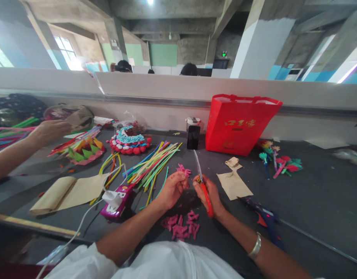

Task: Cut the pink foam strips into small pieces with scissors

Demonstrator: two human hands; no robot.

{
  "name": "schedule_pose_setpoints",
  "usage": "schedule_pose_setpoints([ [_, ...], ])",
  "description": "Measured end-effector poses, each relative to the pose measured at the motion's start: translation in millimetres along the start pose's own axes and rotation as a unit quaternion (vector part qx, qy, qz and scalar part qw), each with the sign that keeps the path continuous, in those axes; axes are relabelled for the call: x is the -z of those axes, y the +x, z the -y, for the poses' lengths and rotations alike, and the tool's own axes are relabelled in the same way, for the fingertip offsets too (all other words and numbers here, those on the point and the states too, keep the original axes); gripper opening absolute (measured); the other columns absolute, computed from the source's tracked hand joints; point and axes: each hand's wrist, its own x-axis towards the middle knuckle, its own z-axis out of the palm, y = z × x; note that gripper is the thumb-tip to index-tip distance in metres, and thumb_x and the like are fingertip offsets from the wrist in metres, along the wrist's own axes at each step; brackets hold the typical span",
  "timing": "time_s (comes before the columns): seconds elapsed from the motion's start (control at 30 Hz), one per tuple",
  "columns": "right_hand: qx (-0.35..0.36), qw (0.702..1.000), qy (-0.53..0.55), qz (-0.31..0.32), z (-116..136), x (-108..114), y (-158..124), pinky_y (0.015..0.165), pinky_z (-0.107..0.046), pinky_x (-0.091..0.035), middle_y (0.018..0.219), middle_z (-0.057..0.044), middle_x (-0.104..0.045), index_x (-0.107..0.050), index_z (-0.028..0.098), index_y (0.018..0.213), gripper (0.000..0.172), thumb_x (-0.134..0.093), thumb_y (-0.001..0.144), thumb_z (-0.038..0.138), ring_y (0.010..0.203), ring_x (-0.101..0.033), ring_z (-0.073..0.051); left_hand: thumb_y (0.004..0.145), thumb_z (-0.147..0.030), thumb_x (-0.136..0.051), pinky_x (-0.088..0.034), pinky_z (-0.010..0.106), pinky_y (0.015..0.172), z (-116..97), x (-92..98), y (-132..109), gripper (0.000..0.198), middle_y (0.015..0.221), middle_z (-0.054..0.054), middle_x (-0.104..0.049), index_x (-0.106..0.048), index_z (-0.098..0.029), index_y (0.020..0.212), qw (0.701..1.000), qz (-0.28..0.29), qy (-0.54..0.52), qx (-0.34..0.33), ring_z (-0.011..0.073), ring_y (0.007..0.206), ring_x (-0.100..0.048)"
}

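Observation:
My right hand is closed around red-handled scissors whose blade points up and away from me. My left hand sits just left of it, fingers pinched together on something too small to make out. A small pink piece lies on the table just beyond my hands. Below them, near my body, a heap of cut pink pieces rests on the dark table.
A bundle of coloured pipe cleaners fans out left of my hands. Nearby are a pink glue gun with white cord, a brown paper roll, a blue glue gun, a red bag, brown paper, craft flowers, a phone. Another person's hand works at far left.

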Motion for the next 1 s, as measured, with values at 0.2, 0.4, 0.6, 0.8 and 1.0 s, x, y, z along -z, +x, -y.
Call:
schedule_pose_setpoints([
  [0.2,-0.027,0.993,0.109,0.033,5.5,3.1,-0.6,0.038,-0.018,-0.032,0.048,0.008,-0.04,-0.056,0.019,0.098,0.031,-0.051,0.086,0.048,0.039,-0.037,-0.008,0.071,-0.017,-0.064,-0.038,0.025,0.057,5.4,1.8,-3.1,0.007,0.056,-0.001,-0.051,-0.06,-0.013,0.068,0.996,0.034,0.038,0.078,0.01,0.052,-0.046],
  [0.4,-0.019,0.989,0.135,0.053,7.5,2.1,-1.7,0.038,-0.017,-0.032,0.05,0.008,-0.038,-0.052,0.019,0.089,0.027,-0.05,0.088,0.046,0.04,-0.037,-0.007,0.073,-0.018,-0.06,-0.036,0.026,0.055,11.7,5.3,-4.3,0.009,0.053,-0.001,-0.05,-0.061,-0.013,0.066,0.989,0.071,0.064,0.113,0.0104,0.048,-0.047],
  [0.6,-0.014,0.996,0.082,0.045,8.0,4.3,-0.2,0.039,-0.017,-0.031,0.049,0.008,-0.037,-0.049,0.02,0.085,0.025,-0.046,0.09,0.044,0.038,-0.036,-0.008,0.071,-0.018,-0.063,-0.037,0.023,0.057,10.0,4.8,-2.6,0.003,0.06,-0.001,-0.054,-0.063,-0.014,0.071,0.99,0.031,0.126,0.053,0.0093,0.054,-0.047],
  [0.8,0.003,0.999,0.018,0.032,9.4,7.3,2.4,0.041,-0.019,-0.034,0.049,0.006,-0.041,-0.051,0.021,0.079,0.027,-0.043,0.09,0.044,0.041,-0.041,-0.01,0.069,-0.026,-0.07,-0.034,0.021,0.054,4.7,-2.4,-6.7,0.013,0.062,-0.002,-0.056,-0.064,-0.014,0.07,0.964,0.001,0.264,-0.02,0.0084,0.054,-0.045],
  [1.0,-0.005,1.0,-0.028,0.006,10.1,5.9,1.2,0.044,-0.021,-0.037,0.052,0.003,-0.047,-0.053,0.021,0.079,0.033,-0.041,0.089,0.05,0.049,-0.05,-0.014,0.067,-0.024,-0.07,-0.032,0.021,0.052,5.2,-2.8,-6.4,0.012,0.058,-0.002,-0.055,-0.063,-0.014,0.064,0.955,-0.018,0.294,-0.031,0.0082,0.052,-0.043],
])
